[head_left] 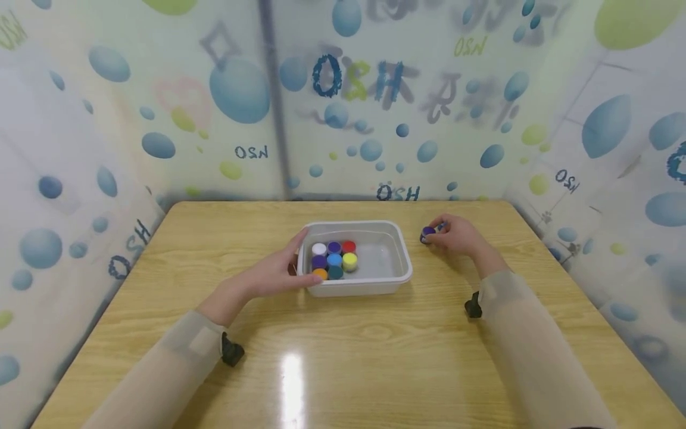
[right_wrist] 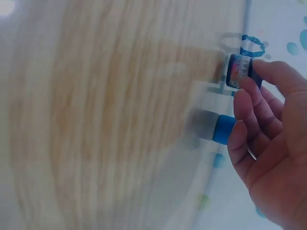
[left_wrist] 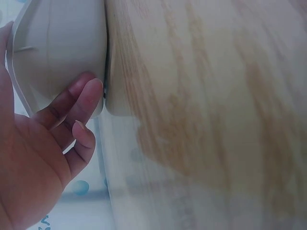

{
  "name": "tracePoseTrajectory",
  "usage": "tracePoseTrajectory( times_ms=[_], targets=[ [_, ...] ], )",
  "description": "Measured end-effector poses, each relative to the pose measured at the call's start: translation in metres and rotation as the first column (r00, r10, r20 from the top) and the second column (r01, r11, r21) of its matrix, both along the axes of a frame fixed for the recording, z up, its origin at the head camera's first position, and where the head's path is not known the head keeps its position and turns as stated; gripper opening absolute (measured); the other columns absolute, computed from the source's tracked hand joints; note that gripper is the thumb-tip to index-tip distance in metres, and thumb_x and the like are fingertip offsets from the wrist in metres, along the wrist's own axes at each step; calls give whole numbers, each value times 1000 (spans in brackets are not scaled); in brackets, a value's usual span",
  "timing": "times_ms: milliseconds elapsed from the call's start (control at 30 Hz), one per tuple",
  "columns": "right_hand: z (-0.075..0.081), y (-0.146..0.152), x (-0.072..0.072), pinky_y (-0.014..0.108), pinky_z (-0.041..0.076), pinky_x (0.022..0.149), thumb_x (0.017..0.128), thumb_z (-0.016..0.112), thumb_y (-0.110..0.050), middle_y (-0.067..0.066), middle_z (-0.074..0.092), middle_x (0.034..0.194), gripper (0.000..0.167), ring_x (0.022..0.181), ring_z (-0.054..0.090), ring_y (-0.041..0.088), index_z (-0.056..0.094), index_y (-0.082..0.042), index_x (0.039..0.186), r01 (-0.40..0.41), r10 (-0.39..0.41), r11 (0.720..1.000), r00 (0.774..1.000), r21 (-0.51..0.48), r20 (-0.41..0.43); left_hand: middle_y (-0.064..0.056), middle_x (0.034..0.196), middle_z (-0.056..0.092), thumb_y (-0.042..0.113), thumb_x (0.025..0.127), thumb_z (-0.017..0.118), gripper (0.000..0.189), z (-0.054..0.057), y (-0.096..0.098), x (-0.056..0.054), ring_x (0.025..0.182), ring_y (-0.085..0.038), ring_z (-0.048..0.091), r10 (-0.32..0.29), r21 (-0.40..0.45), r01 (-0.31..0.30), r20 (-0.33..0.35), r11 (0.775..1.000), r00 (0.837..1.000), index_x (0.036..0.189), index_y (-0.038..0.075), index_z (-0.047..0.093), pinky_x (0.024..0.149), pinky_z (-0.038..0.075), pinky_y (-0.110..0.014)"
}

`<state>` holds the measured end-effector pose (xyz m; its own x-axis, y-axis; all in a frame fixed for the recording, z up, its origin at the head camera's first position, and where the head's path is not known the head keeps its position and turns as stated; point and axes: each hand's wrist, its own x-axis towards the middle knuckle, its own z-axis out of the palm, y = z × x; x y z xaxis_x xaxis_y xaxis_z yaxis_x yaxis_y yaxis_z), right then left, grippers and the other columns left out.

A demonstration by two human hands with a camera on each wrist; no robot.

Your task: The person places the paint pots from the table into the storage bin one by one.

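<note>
My left hand (head_left: 273, 271) grips the left end of a white plastic tub (head_left: 370, 286), its thumb along the front rim. In the left wrist view, fingers (left_wrist: 88, 98) of that hand lie against the outer wall of the tub (left_wrist: 72, 43). Small paint jars with coloured lids, such as a yellow-lidded jar (head_left: 350, 261) and a red-lidded jar (head_left: 349, 246), fill the tub's left half. Right of the tub, my right hand (head_left: 458, 235) pinches a dark paint jar with a purple lid (head_left: 427, 235) between thumb and fingertips. Beside those fingers stands a blue-lidded jar (right_wrist: 224, 129).
A wood-grain table (head_left: 364, 351) carries everything. Patterned walls (head_left: 370, 119) stand close behind it and on both sides. Light glares off the table's front part.
</note>
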<state>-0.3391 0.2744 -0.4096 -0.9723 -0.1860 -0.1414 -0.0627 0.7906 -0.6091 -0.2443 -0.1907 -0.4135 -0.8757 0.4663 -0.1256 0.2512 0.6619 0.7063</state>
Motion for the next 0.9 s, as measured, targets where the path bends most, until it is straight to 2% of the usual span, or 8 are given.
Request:
tracePoseTrajectory(
  times_ms=[200, 333, 433, 633, 733, 900],
  targets=[
    [14, -1, 9, 34, 53, 73, 104, 76, -36, 11, 70, 99, 48, 84, 69, 28, 64, -4, 137, -13, 11, 1000, 998, -27, -69, -12, 143, 62, 70, 94, 76, 123, 2, 1, 1, 111, -24, 62, 1, 7, -1, 9, 1000, 1000, 178, 35, -6, 96, 53, -39],
    [30, -6, 20, 37, 53, 75, 104, 76, -42, 18, 73, 105, 51, 89, 69, 41, 62, -8, 139, -26, 20, 998, 994, -60, -103, -12, 137, 65, 67, 95, 77, 122, 2, 0, 1, 109, -24, 62, -3, 13, 2, 15, 1000, 1000, 178, 33, -7, 94, 53, -39],
    [43, -14, 28, 38, 54, 75, 103, 77, -45, 19, 75, 106, 52, 93, 69, 45, 62, -10, 138, -48, 39, 997, 991, -68, -127, -12, 132, 67, 67, 96, 76, 122, 1, 0, 1, 108, -23, 62, -6, 14, 6, 16, 1000, 1000, 178, 32, -8, 92, 53, -38],
    [60, -36, 42, 37, 54, 71, 101, 80, -42, 14, 75, 98, 46, 80, 66, 29, 66, -13, 133, -127, 109, 988, 976, -85, -190, -12, 129, 69, 65, 96, 76, 122, 2, -1, 1, 106, -23, 63, -9, 15, 9, 9, 1000, 1000, 178, 31, -7, 91, 53, -37],
    [60, -49, 46, 37, 52, 70, 101, 82, -34, 9, 74, 91, 38, 76, 62, 26, 68, -14, 129, -187, 165, 979, 959, -79, -232, -11, 127, 69, 65, 96, 77, 122, 3, -1, 1, 106, -23, 63, -10, 16, 9, 8, 1000, 1000, 178, 31, -6, 91, 53, -37],
    [56, -73, 53, 36, 53, 76, 99, 83, -26, 3, 71, 86, 33, 81, 62, 24, 68, -14, 127, -278, 249, 957, 934, -81, -257, -12, 128, 70, 65, 96, 77, 122, 1, -1, 0, 106, -22, 64, -17, 26, 17, 11, 1000, 1000, 178, 30, -6, 91, 54, -37]
  ],
)
